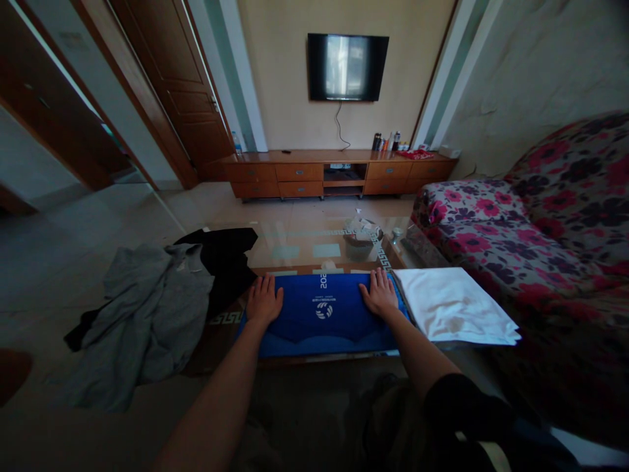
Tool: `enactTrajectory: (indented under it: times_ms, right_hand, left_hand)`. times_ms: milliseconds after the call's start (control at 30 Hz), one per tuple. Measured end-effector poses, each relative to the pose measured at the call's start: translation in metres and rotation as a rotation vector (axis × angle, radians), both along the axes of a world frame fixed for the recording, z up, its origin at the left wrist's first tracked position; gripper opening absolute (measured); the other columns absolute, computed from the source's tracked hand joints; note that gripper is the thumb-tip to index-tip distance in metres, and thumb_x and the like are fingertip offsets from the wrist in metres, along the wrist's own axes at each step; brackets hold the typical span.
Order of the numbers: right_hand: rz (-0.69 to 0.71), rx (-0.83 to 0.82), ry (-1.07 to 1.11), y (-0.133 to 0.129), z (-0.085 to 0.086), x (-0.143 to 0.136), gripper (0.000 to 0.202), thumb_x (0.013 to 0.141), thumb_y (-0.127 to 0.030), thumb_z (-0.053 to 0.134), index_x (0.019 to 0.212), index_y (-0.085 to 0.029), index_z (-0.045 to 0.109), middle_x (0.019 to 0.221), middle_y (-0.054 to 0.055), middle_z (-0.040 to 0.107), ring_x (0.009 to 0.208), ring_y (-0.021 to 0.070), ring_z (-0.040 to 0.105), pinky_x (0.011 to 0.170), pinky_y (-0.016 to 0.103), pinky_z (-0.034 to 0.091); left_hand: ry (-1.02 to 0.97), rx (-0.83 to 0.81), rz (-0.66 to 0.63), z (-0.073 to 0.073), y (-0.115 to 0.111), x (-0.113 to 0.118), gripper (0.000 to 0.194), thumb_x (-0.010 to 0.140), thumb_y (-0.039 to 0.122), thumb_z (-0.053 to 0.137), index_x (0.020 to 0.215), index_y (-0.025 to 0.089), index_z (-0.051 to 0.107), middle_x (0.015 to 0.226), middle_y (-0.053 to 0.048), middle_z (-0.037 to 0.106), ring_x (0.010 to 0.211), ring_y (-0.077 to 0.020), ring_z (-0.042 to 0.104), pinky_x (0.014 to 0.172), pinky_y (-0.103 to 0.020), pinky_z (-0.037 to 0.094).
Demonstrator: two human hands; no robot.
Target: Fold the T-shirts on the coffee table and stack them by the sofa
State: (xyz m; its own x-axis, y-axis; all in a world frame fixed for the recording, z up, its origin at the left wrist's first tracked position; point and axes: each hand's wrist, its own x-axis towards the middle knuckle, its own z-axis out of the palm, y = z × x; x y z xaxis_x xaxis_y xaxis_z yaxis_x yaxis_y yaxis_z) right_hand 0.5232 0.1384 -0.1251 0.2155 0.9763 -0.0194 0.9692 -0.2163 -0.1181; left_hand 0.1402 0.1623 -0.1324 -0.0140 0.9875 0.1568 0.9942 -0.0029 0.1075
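A blue garment with a white logo and lettering lies folded flat on the glass table. My left hand rests on its left end, fingers spread and pointing away from me. On its right end lies my right hand, also flat with the fingers apart. Neither hand grips anything. Right of the blue garment is a folded white cloth. Rumpled grey clothing and black clothing hang over the table's left side.
A basket with plastic in it and a small glass item are at the table's far right. The flowered sofa stands to the right. Beyond the table are a low wooden cabinet and a wall television.
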Motion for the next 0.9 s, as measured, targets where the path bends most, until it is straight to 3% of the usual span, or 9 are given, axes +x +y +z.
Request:
enactTrajectory:
  times_ms: [100, 200, 333, 500, 667, 900]
  right_hand:
    - [0.019, 0.043, -0.017, -0.002, 0.011, -0.014, 0.084, 0.102, -0.064, 0.019, 0.166, -0.01, 0.014, 0.173, 0.012, 0.001, 0.159, 0.0278, -0.003, 0.126, 0.047, -0.003]
    - [0.158, 0.11, -0.003, -0.006, 0.023, -0.039, 0.088, 0.099, -0.072, 0.024, 0.167, -0.017, 0.013, 0.173, 0.009, 0.0, 0.159, 0.0295, -0.004, 0.126, 0.049, -0.004]
    - [0.292, 0.057, 0.069, -0.016, 0.026, -0.067, 0.088, 0.096, -0.078, 0.027, 0.167, -0.027, 0.015, 0.174, 0.005, 0.004, 0.159, 0.0317, 0.001, 0.125, 0.052, -0.001]
    - [0.296, -0.003, 0.078, -0.026, 0.021, -0.075, 0.085, 0.097, -0.075, 0.028, 0.166, -0.026, 0.019, 0.173, 0.006, 0.005, 0.159, 0.0326, 0.0, 0.125, 0.053, -0.002]
    - [0.314, 0.001, 0.086, -0.03, 0.021, -0.081, 0.079, 0.1, -0.071, 0.026, 0.166, -0.028, 0.02, 0.173, 0.004, 0.005, 0.159, 0.0319, 0.0, 0.125, 0.054, -0.003]
    - [0.316, 0.001, 0.08, -0.035, 0.019, -0.088, 0.082, 0.098, -0.075, 0.029, 0.166, -0.031, 0.019, 0.174, 0.004, 0.002, 0.159, 0.0334, -0.002, 0.124, 0.056, -0.004]
  left_hand:
    - [0.016, 0.055, -0.021, 0.008, -0.003, 0.009, 0.065, 0.103, 0.044, 0.027, 0.159, 0.014, 0.037, 0.167, -0.011, 0.031, 0.157, -0.0278, 0.02, 0.127, -0.049, 0.016]
    - [-0.004, 0.097, -0.154, 0.013, -0.004, 0.025, 0.063, 0.104, 0.043, 0.027, 0.16, 0.017, 0.035, 0.168, -0.009, 0.031, 0.158, -0.0244, 0.02, 0.128, -0.045, 0.015]
    - [-0.032, 0.025, -0.274, 0.009, -0.006, 0.045, 0.06, 0.104, 0.044, 0.03, 0.16, 0.024, 0.036, 0.168, -0.005, 0.032, 0.157, -0.0236, 0.024, 0.127, -0.045, 0.021]
    - [-0.037, 0.05, -0.283, 0.005, -0.015, 0.059, 0.06, 0.104, 0.045, 0.031, 0.16, 0.025, 0.038, 0.168, -0.005, 0.031, 0.158, -0.0243, 0.019, 0.128, -0.048, 0.017]
    - [-0.068, -0.025, -0.444, 0.009, -0.024, 0.074, 0.06, 0.103, 0.049, 0.036, 0.16, 0.03, 0.037, 0.169, -0.001, 0.028, 0.158, -0.0244, 0.02, 0.128, -0.046, 0.019]
    - [-0.093, -0.003, -0.464, 0.013, -0.036, 0.088, 0.064, 0.103, 0.053, 0.035, 0.162, 0.029, 0.032, 0.17, -0.002, 0.026, 0.158, -0.0257, 0.017, 0.128, -0.047, 0.018]
